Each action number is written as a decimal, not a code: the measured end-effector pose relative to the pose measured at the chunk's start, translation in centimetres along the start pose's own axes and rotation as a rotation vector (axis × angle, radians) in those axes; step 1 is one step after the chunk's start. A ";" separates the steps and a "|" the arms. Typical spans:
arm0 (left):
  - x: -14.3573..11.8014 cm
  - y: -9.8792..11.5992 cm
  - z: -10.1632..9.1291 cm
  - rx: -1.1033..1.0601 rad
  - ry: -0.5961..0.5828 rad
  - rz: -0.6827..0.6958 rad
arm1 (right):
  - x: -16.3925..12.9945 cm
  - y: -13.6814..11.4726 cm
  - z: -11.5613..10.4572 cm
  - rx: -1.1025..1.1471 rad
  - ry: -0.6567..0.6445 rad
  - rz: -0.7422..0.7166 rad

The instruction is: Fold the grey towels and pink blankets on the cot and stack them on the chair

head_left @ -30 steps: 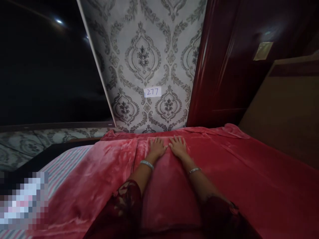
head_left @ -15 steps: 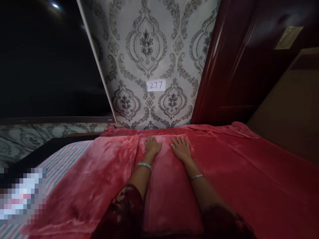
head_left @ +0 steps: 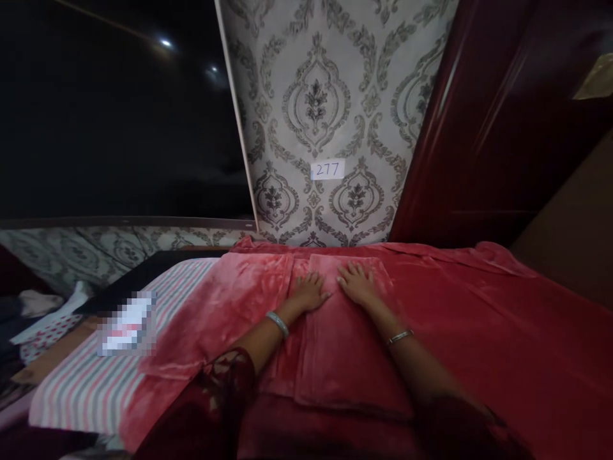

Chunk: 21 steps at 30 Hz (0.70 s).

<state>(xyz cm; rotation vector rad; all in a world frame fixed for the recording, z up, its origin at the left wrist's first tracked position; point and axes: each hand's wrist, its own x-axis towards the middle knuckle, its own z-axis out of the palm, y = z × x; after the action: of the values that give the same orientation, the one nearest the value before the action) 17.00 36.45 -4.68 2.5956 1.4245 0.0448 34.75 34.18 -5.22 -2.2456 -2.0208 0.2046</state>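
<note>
"Where is the folded red cloth [head_left: 352, 358], measured against your hands?"

"Right under them. My left hand [head_left: 309, 292] rests by its left edge, toward the far end, and my right hand [head_left: 357, 283] lies on top of it, also near the far end. The rest of the fold runs back toward me between my forearms [head_left: 424, 364]."

"How are the hands set?"

"Both palms down, fingers spread over the plush, the two thumbs near each other but apart."

"What's around, or in the way?"

"My right forearm hides some of the fold's right edge. To the left, more red plush [head_left: 191, 326] overlaps a striped cloth [head_left: 81, 390]. A pale thing [head_left: 127, 322] on the stripes is blurred into blocks; I can't tell what it is."

"And the surface, the room?"

"A wide red cover [head_left: 493, 338] spreads off to my right. Ahead is patterned wallpaper [head_left: 316, 102] bearing a white label [head_left: 327, 168] that reads 277, between a big black screen [head_left: 119, 128] on the left and dark red woodwork [head_left: 488, 140] on the right."
</note>
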 end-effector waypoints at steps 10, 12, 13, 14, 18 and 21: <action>-0.8 -7.7 -5.1 -0.061 0.102 -0.037 | 0.6 -1.6 0.4 0.281 0.102 -0.081; -2.1 -11.6 -7.0 -0.028 0.146 -0.155 | 1.8 -3.5 0.1 0.325 0.135 -0.106; -2.8 -13.5 -7.6 -0.011 0.158 -0.220 | 2.5 -4.8 0.1 0.353 0.146 -0.116; -3.5 -15.3 -8.1 0.006 0.162 -0.277 | 3.2 -6.0 0.1 0.382 0.154 -0.125; -4.8 -20.5 -8.6 0.060 0.147 -0.399 | 6.1 -10.8 1.2 0.468 0.164 -0.129; -4.4 -22.5 -7.8 0.080 0.117 -0.423 | 8.2 -13.2 2.3 0.503 0.162 -0.097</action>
<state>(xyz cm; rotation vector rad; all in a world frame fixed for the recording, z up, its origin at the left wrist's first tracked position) -5.05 45.71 -0.66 2.3259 2.0244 0.0846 22.29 43.72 -5.39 -1.7911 -1.7472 0.4484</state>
